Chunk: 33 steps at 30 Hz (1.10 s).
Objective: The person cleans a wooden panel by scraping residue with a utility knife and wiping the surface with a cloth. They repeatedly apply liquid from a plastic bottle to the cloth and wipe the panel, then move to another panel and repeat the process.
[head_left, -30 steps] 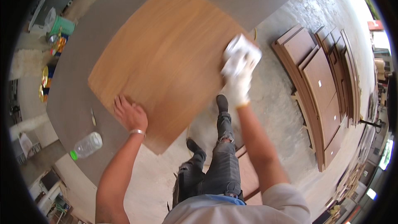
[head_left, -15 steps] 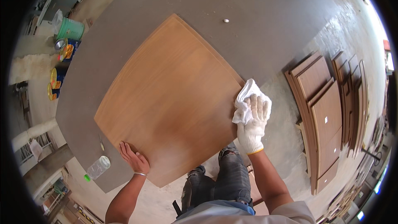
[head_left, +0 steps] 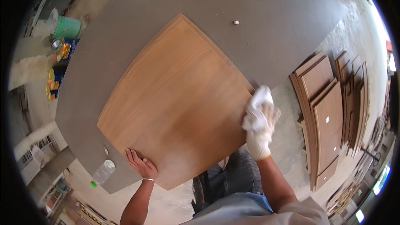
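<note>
So there's a big flat wood-veneer panel, warm brown with a smooth satin look, lying face up on a wide grey tabletop. My guess is it's stiff but fairly heavy and awkward, the kind of sheet you'd take by two opposite edges rather than a corner, and the finish looks slick enough to slide.

The right hand wears a white knit cotton glove, its grip clenched around a crumpled white cloth pressed at the panel's right edge. The bare left hand lies flat with fingers spread on the near-left edge, holding nothing.

A clear plastic bottle with a green cap lies just beside it. Further out: brown cabinet doors on the concrete floor, and paint cans far left.
</note>
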Tool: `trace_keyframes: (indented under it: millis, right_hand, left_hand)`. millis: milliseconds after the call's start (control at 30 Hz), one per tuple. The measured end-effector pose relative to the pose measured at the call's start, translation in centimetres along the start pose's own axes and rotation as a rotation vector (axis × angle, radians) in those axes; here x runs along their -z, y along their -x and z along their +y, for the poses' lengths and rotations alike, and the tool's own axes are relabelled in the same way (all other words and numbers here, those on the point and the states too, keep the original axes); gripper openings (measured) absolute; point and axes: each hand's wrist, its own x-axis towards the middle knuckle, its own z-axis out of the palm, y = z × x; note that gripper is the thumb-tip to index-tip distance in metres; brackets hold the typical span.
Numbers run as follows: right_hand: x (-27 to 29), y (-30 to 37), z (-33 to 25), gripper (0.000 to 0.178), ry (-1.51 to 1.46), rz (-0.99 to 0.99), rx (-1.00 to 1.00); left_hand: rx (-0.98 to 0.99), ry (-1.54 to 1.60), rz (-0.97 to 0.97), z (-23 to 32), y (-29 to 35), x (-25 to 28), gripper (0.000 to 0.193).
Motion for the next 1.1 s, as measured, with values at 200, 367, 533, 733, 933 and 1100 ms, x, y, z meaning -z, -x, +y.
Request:
trace_keyframes:
  millis: [200,367,533,733,933,1100]
  right_hand:
    - [-1.7,-3.3,-0.5,0.054,-0.029,-0.035,0.149]
    - [0.5,-2.0,1.6,0.055,-0.173,0.059,0.075]
    - [0.5,1.4,2.4,0.051,-0.15,-0.036,0.027]
    - [-0.5,-1.4,2.4,0.052,-0.442,-0.032,-0.122]
    - [-0.7,2.2,-9.2,0.055,-0.754,-0.223,0.117]
    - [-2.0,2.0,-12.2,0.069,-0.651,-0.262,0.466]
  left_hand:
    - [-0.031,-0.027,-0.007,0.6,-0.1,-0.8,0.062]
    - [-0.008,0.013,-0.01,0.3,0.1,-0.3,0.06]
    - [-0.009,-0.073,-0.007,0.4,-0.2,-0.2,0.06]
    - [-0.02,-0.06,-0.007,0.2,-0.5,-0.2,0.059]
    - [0.0,-0.065,-0.008,-0.3,0.1,-0.3,0.061]
    - [-0.025,-0.063,-0.007,0.2,-0.3,-0.5,0.06]
